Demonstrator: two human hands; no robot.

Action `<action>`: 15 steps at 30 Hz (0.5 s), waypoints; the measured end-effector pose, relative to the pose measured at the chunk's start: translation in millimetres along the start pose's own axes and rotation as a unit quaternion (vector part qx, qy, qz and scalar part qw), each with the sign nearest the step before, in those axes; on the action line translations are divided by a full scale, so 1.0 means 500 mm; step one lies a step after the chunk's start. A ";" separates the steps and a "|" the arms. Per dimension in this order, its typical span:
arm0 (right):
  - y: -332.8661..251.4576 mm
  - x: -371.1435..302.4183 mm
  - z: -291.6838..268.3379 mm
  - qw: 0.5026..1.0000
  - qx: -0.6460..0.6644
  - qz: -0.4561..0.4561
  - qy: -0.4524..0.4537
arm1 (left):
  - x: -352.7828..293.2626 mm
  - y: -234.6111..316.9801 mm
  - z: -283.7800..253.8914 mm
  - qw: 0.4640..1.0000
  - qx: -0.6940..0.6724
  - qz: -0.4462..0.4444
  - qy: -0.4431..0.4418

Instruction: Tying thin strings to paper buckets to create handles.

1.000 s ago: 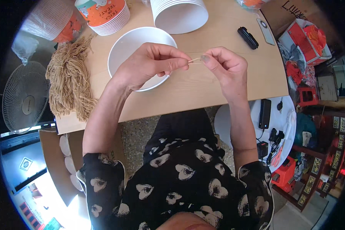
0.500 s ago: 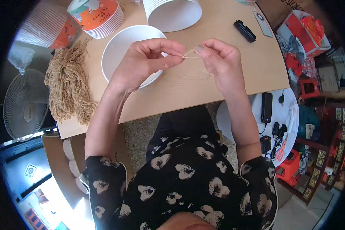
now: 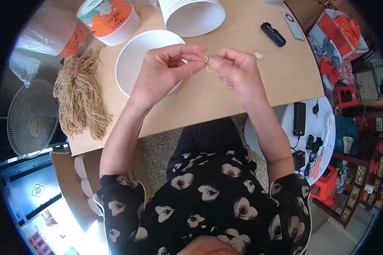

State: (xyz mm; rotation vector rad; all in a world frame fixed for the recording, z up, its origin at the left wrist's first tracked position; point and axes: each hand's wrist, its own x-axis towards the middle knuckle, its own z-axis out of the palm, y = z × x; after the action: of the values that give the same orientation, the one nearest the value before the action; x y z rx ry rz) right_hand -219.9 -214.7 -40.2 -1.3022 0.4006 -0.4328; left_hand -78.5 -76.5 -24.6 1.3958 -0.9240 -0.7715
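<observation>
Between my two hands, over the table, is a short piece of tan string (image 3: pixel 207 63), bunched into a small loop or knot. My left hand (image 3: pixel 166 72) pinches one side of it between thumb and fingers. Opposite, my right hand (image 3: pixel 238 72) pinches the other side, its fingertips nearly meeting the left ones. Partly behind my left hand, a white paper bucket (image 3: pixel 134 53) shows its open mouth. To the left, a thick bundle of tan string (image 3: pixel 80 95) lies at the table's edge.
Behind stand a stack of orange printed buckets (image 3: pixel 110 21) and a stack of white buckets (image 3: pixel 193 17) on its side. A black clip-like object (image 3: pixel 272 35) and a phone-like slab (image 3: pixel 292 26) lie right on the table (image 3: pixel 225 97). A fan (image 3: pixel 33 119) stands left; a white round stool (image 3: pixel 323 140) holds chargers.
My right hand has come left toward my left hand. The string stretched between them has drawn into a small bunch. A small white scrap now shows beside my right hand.
</observation>
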 end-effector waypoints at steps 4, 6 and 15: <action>-0.003 -0.001 0.000 0.999 -0.041 -0.022 -0.011 | -0.003 0.006 -0.001 0.999 0.014 -0.031 0.003; -0.005 -0.002 0.002 0.999 -0.039 -0.031 -0.019 | -0.005 0.012 -0.004 0.999 0.008 -0.038 0.005; -0.040 -0.001 -0.039 0.974 -0.199 -0.018 -0.109 | -0.001 0.012 -0.018 0.997 0.001 -0.079 -0.010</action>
State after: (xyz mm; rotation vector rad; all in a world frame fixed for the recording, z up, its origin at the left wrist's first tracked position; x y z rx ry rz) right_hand -231.8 -234.9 -24.9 -1.7297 0.2861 -0.2396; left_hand -71.3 -71.4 -18.2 1.4772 -0.8366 -0.9062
